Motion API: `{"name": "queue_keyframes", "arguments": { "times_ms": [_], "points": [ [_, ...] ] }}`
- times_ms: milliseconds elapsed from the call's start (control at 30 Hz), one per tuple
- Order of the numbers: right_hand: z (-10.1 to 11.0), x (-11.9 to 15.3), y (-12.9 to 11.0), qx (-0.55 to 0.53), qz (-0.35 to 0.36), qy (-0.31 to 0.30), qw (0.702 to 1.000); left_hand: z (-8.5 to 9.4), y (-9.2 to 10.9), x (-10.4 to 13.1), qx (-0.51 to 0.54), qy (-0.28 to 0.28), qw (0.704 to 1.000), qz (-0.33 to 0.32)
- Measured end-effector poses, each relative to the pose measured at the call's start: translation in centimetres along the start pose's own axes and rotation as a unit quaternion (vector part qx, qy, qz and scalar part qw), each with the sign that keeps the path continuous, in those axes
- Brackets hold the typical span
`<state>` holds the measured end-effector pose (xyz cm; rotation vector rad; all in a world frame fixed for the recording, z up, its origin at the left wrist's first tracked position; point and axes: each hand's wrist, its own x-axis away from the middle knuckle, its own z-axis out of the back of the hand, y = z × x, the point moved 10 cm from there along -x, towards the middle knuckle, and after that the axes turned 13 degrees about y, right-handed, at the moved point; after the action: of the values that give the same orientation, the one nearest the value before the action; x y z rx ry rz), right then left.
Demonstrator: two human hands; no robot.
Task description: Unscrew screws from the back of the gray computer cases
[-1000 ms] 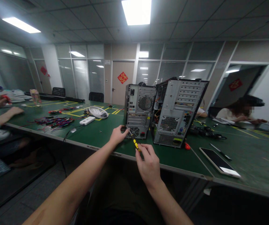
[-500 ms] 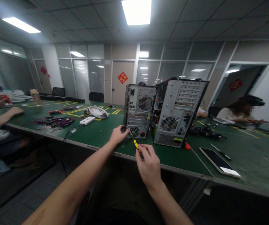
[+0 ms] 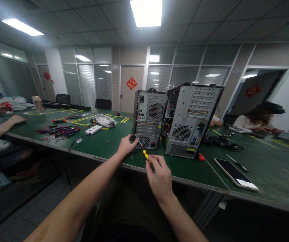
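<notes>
My right hand [image 3: 159, 176] pinches the yellow-and-black handle of a screwdriver [image 3: 145, 154]. Its shaft slants up and left, the tip meeting the lower left back panel of the smaller computer case [image 3: 149, 125]. At that corner my left hand [image 3: 127, 145] grips the case's edge, its thumb close to the screwdriver tip; its other fingers are partly hidden. A fan grille and a red switch show low on this panel. Directly to the right stands a larger computer case [image 3: 188, 124], its side open with wires inside.
Several bundled wires [image 3: 57, 131], a white power strip [image 3: 94, 130] and a round white grille [image 3: 106, 120] lie left on the green table [image 3: 119, 161]. Rightward are a phone [image 3: 235, 174], a second screwdriver [image 3: 237, 163] and black cables [image 3: 221, 142]. Other people sit at both sides.
Both my hands and the screwdriver stay nearly in place against the smaller case. At the far right, the other person's hands and a nearby object have shifted slightly.
</notes>
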<state>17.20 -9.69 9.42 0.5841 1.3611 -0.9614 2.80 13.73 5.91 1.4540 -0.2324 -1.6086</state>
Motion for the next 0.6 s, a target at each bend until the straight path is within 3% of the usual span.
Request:
{"name": "queue_keyframes", "arguments": {
  "times_ms": [600],
  "points": [
    [-0.2,0.13,-0.31,-0.029,0.006,0.002,1.0,-0.1,-0.26,-0.05,0.0,-0.001,1.0,0.001]
  ]
}}
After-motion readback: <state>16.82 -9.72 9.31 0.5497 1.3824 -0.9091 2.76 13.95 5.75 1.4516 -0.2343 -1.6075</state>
